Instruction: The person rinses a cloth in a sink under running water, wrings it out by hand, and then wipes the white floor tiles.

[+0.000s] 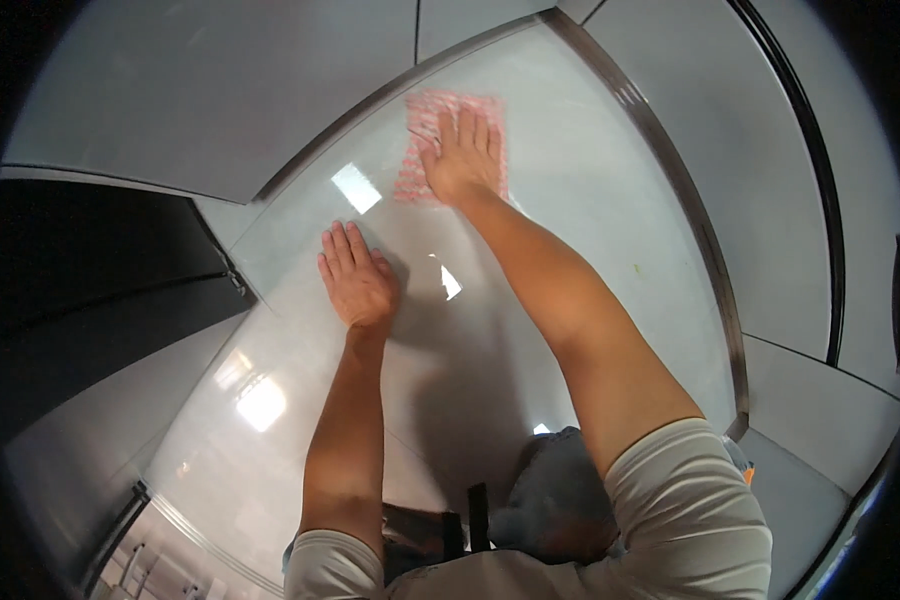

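My right hand (466,159) lies flat on a pink-and-white striped cloth (412,180). Its fingers are extended over the cloth and not curled around it. The cloth is spread on a glossy pale tile floor (600,300), near the far corner. Lower and to the left, my left hand (361,281) rests palm down on the bare floor, fingers stretched out, with nothing in it. Bright light reflections show on the tiles beside both hands.
A dark skirting strip (690,187) runs along the grey panels (727,150) at right, and another (345,120) borders the far panel. At left is a dark recess (97,255). A small yellow-green speck (637,268) lies on the floor. A ridged track (202,544) crosses at lower left.
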`<act>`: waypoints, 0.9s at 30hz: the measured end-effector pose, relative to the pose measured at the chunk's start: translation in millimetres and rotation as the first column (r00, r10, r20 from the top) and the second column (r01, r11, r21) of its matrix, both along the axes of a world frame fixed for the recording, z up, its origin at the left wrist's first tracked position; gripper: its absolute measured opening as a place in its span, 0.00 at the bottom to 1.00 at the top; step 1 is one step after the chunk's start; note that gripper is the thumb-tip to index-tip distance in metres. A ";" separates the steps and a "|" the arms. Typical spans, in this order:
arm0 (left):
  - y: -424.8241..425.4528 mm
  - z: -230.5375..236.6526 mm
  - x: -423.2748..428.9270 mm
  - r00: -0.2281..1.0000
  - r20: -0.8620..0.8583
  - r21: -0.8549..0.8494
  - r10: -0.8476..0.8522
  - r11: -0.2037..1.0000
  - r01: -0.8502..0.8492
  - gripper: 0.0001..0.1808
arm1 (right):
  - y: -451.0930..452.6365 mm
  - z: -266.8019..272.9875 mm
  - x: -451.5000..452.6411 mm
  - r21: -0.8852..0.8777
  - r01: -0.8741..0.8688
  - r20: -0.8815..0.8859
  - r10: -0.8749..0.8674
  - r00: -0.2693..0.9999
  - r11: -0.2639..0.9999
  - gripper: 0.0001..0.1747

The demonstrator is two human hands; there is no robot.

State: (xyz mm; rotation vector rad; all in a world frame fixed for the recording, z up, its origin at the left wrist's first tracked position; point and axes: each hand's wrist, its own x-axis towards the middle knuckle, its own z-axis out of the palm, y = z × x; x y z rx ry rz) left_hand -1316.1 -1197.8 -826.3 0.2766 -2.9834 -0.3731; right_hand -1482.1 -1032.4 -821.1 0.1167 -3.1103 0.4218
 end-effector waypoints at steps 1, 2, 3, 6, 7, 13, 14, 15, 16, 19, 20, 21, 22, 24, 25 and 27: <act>-3.4 -2.4 1.7 1.000 -0.006 0.004 -0.001 1.000 0.001 0.31 | 10.1 3.2 13.3 0.009 0.093 0.043 -0.093 0.995 0.996 0.40; -6.8 -4.5 3.9 1.000 -0.008 -0.021 0.013 1.000 -0.013 0.31 | 21.0 6.3 29.9 -0.001 0.083 0.087 -0.083 0.993 0.997 0.41; -5.6 -3.7 2.7 1.000 -0.017 -0.039 0.022 0.999 -0.023 0.31 | 36.6 8.7 48.2 0.025 0.097 0.107 -0.099 0.989 0.995 0.41; 3.1 -0.8 0.3 0.999 -0.034 -0.023 -0.002 1.000 0.001 0.30 | 83.4 13.6 117.1 0.086 0.103 0.152 -0.115 0.982 0.991 0.41; 4.0 -2.4 -0.2 0.999 -0.054 -0.030 -0.004 1.000 0.002 0.29 | 95.2 16.0 139.8 0.087 0.113 0.151 -0.126 0.981 0.990 0.41; 22.1 -11.5 -21.2 0.972 -0.213 0.084 -0.097 0.990 0.117 0.27 | 127.7 21.1 234.6 0.149 -0.109 0.188 0.080 0.979 0.983 0.41; 30.3 -10.6 -24.5 0.977 -0.201 0.104 -0.070 0.990 0.092 0.27 | 128.0 20.3 236.3 0.159 -0.127 0.204 0.093 0.975 0.979 0.40; 35.5 -9.7 -24.3 0.977 -0.199 0.100 -0.072 0.991 0.093 0.27 | 126.3 22.3 234.8 0.166 -0.142 0.221 0.103 0.970 0.976 0.39; 38.2 -8.3 -23.8 0.980 -0.186 0.081 -0.064 0.993 0.080 0.26 | 124.1 22.8 228.2 0.161 -0.144 0.223 0.106 0.969 0.976 0.39; 37.4 -9.0 -24.6 0.985 -0.163 0.043 -0.059 0.997 0.067 0.26 | 109.0 22.9 187.2 0.011 -0.360 0.208 0.350 0.913 0.933 0.37; 35.7 -9.4 -25.5 0.985 -0.159 0.032 -0.064 0.997 0.070 0.26 | 96.4 21.7 168.7 0.013 -0.395 0.123 0.391 0.912 0.918 0.35; 34.8 -8.8 -26.6 0.986 -0.155 0.024 -0.065 0.997 0.069 0.26 | 83.1 17.6 149.2 0.017 -0.426 0.037 0.426 0.904 0.904 0.34; 38.0 -8.7 -26.7 0.986 -0.147 0.023 -0.076 0.997 0.080 0.26 | 73.5 10.9 130.6 0.014 -0.421 0.043 0.420 0.907 0.907 0.34; 38.4 -5.5 -25.0 0.987 -0.138 0.022 -0.078 0.996 0.082 0.26 | 51.6 0.4 88.5 0.049 -0.420 -0.067 0.423 0.904 0.906 0.34; 39.1 -3.2 -25.1 0.989 -0.125 0.024 -0.079 0.996 0.083 0.26 | 43.5 -2.0 64.7 0.054 -0.419 -0.065 0.422 0.904 0.906 0.34; 39.1 -1.2 -24.7 0.991 -0.113 0.027 -0.074 0.997 0.078 0.27 | 32.0 -2.0 22.2 0.122 -0.346 -0.080 0.357 0.931 0.930 0.36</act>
